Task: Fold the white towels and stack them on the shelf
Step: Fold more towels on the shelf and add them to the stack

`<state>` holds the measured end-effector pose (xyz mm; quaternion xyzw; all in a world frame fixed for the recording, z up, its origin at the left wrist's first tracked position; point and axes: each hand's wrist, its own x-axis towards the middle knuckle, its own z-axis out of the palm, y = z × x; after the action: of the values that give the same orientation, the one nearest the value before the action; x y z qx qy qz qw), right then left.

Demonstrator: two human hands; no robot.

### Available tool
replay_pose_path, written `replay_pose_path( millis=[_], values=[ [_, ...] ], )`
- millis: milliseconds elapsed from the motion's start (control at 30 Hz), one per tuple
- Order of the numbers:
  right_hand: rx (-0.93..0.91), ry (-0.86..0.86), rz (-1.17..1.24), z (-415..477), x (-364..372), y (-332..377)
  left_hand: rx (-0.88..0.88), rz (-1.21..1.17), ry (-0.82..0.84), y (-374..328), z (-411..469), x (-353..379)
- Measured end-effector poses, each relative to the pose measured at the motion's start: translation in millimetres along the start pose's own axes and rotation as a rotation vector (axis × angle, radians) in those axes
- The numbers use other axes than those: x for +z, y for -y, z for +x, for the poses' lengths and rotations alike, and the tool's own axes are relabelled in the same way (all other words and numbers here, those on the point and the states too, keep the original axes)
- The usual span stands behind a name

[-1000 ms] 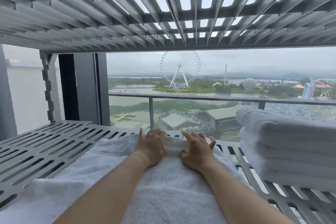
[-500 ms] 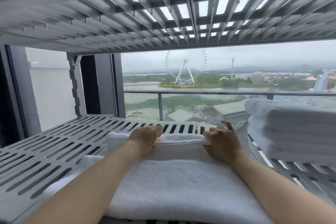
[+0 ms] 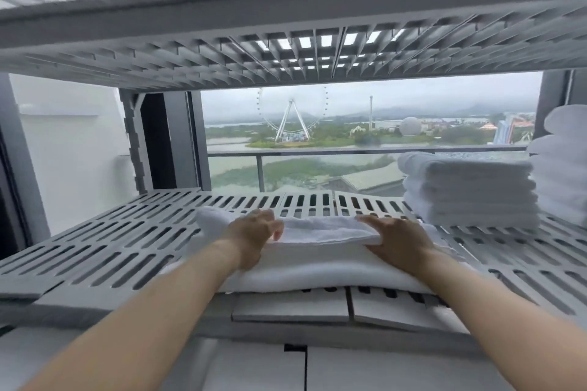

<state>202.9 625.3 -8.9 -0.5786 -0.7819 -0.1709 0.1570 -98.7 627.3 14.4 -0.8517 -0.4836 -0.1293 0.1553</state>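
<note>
We have both hands on a folded white towel that lies on the slatted grey shelf, near its front edge and about the middle of its width. Our left hand grips the towel's upper fold at its left end, fingers curled over it; our right hand rests on the right end of that fold, thumb along the top — fingers hidden, so we cannot tell how firmly it holds. To the far right on the same shelf stands a stack of folded towels, apart from ours, and a taller pile rises just beside it at the edge.
</note>
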Motion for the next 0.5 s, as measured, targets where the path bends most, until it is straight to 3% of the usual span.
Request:
replay_pose_path(
  millis=[133,233,500],
  values=[
    [0.019,-0.027,0.067,-20,-15,8,-0.009,-0.005,-0.126,0,-31,-7],
    [0.108,-0.170,0.124,-32,-18,14,-0.003,-0.015,-0.230,-1,-49,-15],
    [0.115,-0.060,0.284,-62,-19,41,-0.132,-0.026,-0.087,-13,-74,-7]
  ],
)
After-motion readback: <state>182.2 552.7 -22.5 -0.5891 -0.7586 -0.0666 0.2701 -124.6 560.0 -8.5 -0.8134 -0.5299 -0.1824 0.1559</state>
